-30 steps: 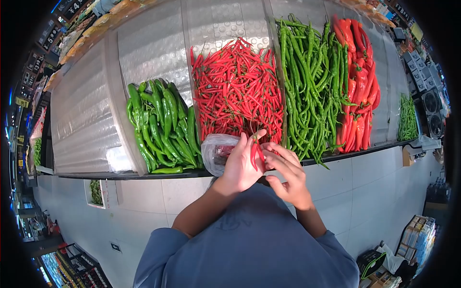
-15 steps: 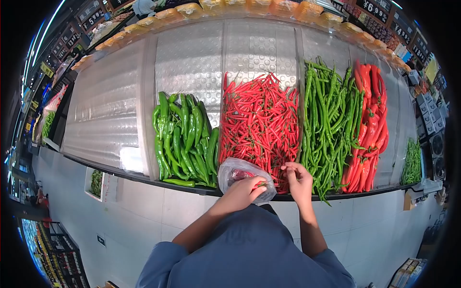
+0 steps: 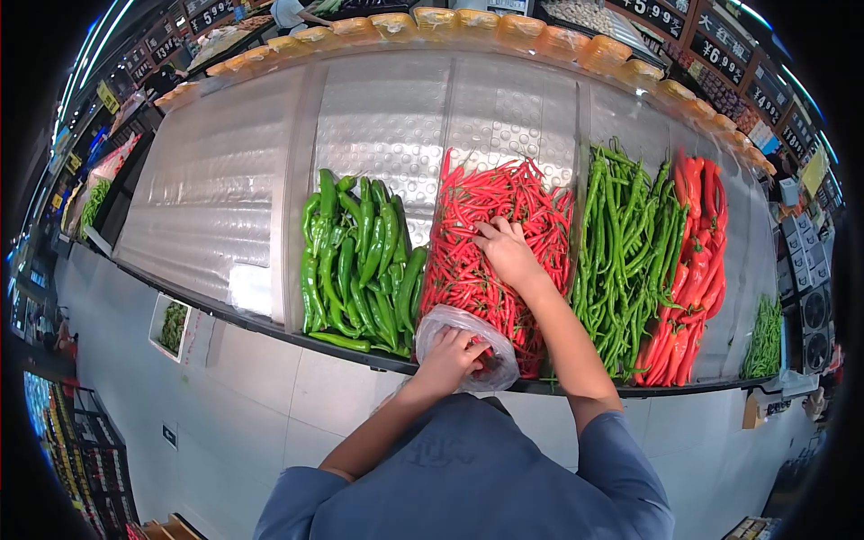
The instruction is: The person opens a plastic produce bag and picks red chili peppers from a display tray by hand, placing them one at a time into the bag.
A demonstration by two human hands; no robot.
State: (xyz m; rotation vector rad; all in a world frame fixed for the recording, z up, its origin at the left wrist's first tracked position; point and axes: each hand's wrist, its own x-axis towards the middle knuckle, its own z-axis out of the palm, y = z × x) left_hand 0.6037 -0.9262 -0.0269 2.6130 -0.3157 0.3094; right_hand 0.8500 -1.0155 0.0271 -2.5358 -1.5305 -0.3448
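Head: right fingers (image 3: 489,231) on chilies (image 3: 463,292), clear of dividers (image 3: 580,121); left fingers (image 3: 462,341) at bag (image 3: 506,363).

Shirt (image 3: 486,490) blue-grey, with faint darker marking (image 3: 441,450) on chest. Sleeves (image 3: 623,454) short, loose, same colour. Forearms (image 3: 578,355), left hand (image 3: 443,364), right hand (image 3: 511,255) bare.

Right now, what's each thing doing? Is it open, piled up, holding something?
Bag: open.
Left hand: fingers bent at the bag's mouth; grip unclear.
Right hand: fingers bent, on the little red chilies; grip unclear.
Little red chilies: loose, piled up.
Fat green peppers: piled up.
Long green peppers: piled up.
Big red peppers: piled up.
Floor box: open, greens inside.
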